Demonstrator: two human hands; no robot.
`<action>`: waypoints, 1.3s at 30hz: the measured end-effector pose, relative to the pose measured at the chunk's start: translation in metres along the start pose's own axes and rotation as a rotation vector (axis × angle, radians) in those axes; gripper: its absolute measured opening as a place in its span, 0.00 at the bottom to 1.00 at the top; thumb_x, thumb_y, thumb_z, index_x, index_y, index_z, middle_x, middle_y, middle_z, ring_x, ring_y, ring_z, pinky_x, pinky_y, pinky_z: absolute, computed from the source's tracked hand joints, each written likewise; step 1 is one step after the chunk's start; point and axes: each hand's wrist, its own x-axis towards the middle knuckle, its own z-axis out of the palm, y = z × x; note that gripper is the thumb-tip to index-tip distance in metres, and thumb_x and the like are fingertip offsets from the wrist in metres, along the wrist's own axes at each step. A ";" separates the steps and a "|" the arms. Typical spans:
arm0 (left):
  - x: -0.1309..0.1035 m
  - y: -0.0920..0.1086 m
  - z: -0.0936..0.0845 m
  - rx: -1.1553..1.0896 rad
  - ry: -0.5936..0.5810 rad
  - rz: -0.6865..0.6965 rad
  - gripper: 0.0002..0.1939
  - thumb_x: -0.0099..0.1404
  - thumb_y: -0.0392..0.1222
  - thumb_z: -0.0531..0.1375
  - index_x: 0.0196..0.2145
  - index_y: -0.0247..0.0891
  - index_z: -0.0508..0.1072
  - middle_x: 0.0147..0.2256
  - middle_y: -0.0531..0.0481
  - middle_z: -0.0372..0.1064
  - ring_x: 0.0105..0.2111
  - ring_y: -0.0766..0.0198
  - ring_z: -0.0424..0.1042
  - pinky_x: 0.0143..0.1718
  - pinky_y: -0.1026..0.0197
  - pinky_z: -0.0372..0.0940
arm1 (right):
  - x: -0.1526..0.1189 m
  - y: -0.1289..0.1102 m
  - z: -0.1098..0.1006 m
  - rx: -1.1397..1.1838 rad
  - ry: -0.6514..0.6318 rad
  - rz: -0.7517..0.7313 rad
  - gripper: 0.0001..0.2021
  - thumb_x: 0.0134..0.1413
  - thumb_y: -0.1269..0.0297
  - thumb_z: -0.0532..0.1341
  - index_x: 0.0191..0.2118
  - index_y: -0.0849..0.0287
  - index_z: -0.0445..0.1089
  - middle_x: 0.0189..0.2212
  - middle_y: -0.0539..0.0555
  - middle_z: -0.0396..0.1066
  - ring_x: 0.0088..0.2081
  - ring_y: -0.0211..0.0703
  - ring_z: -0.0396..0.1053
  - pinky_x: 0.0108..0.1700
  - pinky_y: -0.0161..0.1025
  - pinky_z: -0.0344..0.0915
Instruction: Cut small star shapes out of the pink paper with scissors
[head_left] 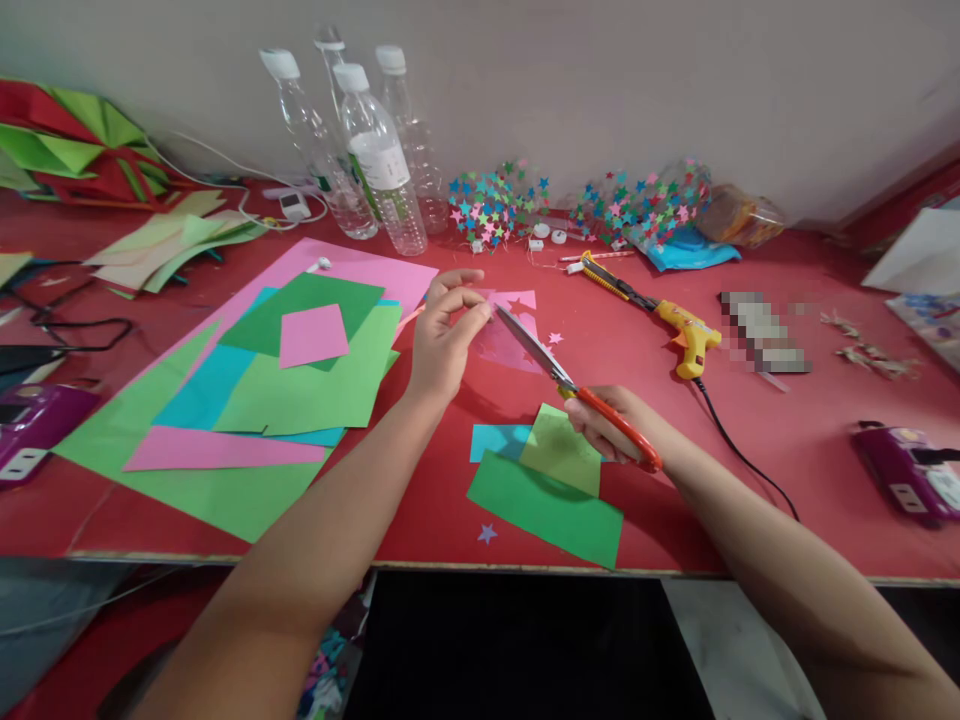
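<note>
My right hand (611, 425) grips a pair of scissors (592, 400) with red-orange handles, the blades closed or nearly so and pointing up to the left. Right at the scissors' tip, my left hand (442, 335) pinches thumb and forefinger together; whatever is between them is too small to make out. Just behind the fingertips is pink paper (525, 325) with star-shaped holes, and a small pink star (556, 338) lies beside it. Below the scissors lie a light green paper piece (562, 450), a blue piece (495, 442) and a darker green piece (547, 510).
Stacked coloured sheets (195, 390) cover the left of the red table (435, 520). Plastic bottles (386, 170) and star-covered clusters (499, 205) stand along the wall. To the right lie a cutter knife (604, 275), a yellow glue gun (694, 340) with its cord, and a purple device (907, 470).
</note>
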 end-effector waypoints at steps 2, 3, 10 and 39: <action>0.000 -0.001 0.001 -0.006 0.003 -0.006 0.07 0.59 0.38 0.61 0.25 0.45 0.75 0.46 0.51 0.71 0.52 0.57 0.66 0.58 0.51 0.57 | 0.000 0.000 0.000 0.005 -0.012 -0.008 0.27 0.51 0.35 0.56 0.23 0.57 0.60 0.08 0.45 0.57 0.11 0.31 0.54 0.16 0.31 0.52; 0.000 -0.001 0.001 -0.009 0.004 -0.012 0.06 0.59 0.38 0.61 0.25 0.45 0.75 0.46 0.51 0.71 0.52 0.57 0.66 0.58 0.51 0.57 | 0.000 -0.001 0.000 0.006 -0.016 -0.008 0.27 0.51 0.35 0.56 0.23 0.57 0.60 0.08 0.45 0.58 0.11 0.31 0.54 0.15 0.31 0.52; 0.000 0.000 0.003 -0.034 0.025 -0.059 0.06 0.58 0.37 0.61 0.24 0.44 0.74 0.45 0.52 0.72 0.52 0.57 0.67 0.58 0.50 0.58 | -0.001 -0.002 -0.001 -0.013 -0.021 0.013 0.26 0.52 0.37 0.56 0.22 0.57 0.59 0.08 0.45 0.58 0.10 0.32 0.54 0.14 0.31 0.51; -0.009 -0.005 0.013 -0.012 0.141 -0.163 0.07 0.61 0.43 0.62 0.25 0.44 0.72 0.50 0.50 0.66 0.62 0.56 0.57 0.64 0.51 0.50 | 0.001 -0.002 0.013 0.031 0.043 0.004 0.26 0.51 0.37 0.57 0.22 0.56 0.56 0.09 0.44 0.56 0.11 0.31 0.53 0.17 0.32 0.53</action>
